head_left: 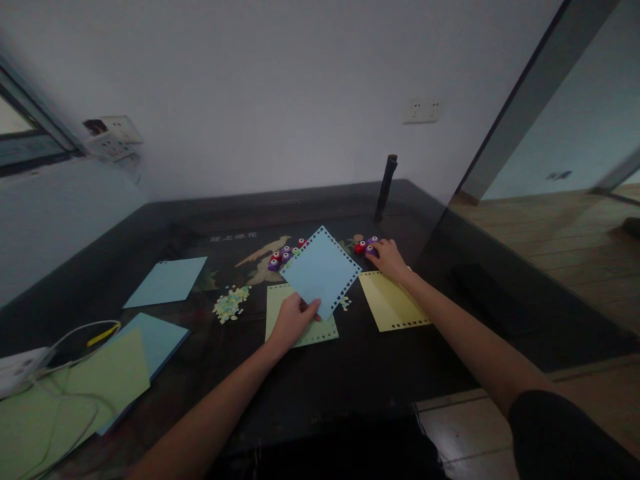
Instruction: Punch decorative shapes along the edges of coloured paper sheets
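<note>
My left hand pinches the lower corner of a blue sheet of paper. The sheet is turned like a diamond, with punched holes along its edges, and is held over a pale green punched sheet. At the right, the fingers of my right hand close on a small purple craft punch. A red punch and another purple one sit right beside it. Several more red and purple punches stand behind the blue sheet's left side, partly hidden by it.
Punched-out paper bits lie heaped left of centre. A yellow punched sheet is under my right forearm. Blue sheets and green paper with a cable lie left. A dark upright post rises at the back of the black table.
</note>
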Tool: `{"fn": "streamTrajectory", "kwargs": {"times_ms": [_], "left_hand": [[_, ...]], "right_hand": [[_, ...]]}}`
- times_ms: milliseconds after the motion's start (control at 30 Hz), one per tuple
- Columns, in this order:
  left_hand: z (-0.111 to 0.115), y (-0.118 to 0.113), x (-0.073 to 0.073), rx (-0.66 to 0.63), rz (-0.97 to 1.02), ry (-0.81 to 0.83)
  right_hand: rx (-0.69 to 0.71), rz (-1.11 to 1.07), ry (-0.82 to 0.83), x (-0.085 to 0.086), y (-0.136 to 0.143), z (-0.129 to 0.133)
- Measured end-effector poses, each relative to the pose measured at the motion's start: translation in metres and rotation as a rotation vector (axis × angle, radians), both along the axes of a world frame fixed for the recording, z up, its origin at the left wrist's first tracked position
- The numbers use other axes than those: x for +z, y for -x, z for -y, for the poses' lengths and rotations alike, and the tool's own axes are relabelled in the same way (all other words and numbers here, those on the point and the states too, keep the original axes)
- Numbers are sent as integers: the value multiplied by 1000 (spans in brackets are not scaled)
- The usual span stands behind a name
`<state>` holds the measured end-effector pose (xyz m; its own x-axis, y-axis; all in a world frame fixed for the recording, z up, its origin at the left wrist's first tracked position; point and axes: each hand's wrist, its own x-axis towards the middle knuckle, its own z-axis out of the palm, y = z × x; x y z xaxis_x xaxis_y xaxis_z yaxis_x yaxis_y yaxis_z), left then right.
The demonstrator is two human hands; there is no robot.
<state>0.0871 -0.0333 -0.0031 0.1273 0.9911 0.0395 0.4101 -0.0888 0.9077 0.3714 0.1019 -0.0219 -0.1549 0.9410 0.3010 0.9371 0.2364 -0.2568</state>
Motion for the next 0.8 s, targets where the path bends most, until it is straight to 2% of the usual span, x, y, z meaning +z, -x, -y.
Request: {"fn": "streamTrajectory", "kwargs": {"times_ms": [200, 433, 800], "left_hand": [[-2, 2, -7, -30, 35, 9], [0, 0, -2, -62, 142, 48], [-3, 2, -4, -73, 136, 49]], "right_hand": [[-15, -109, -16, -3, -4, 6], [26, -215, 7, 0, -2, 14], [63, -260, -26, 4, 21, 1]]}}
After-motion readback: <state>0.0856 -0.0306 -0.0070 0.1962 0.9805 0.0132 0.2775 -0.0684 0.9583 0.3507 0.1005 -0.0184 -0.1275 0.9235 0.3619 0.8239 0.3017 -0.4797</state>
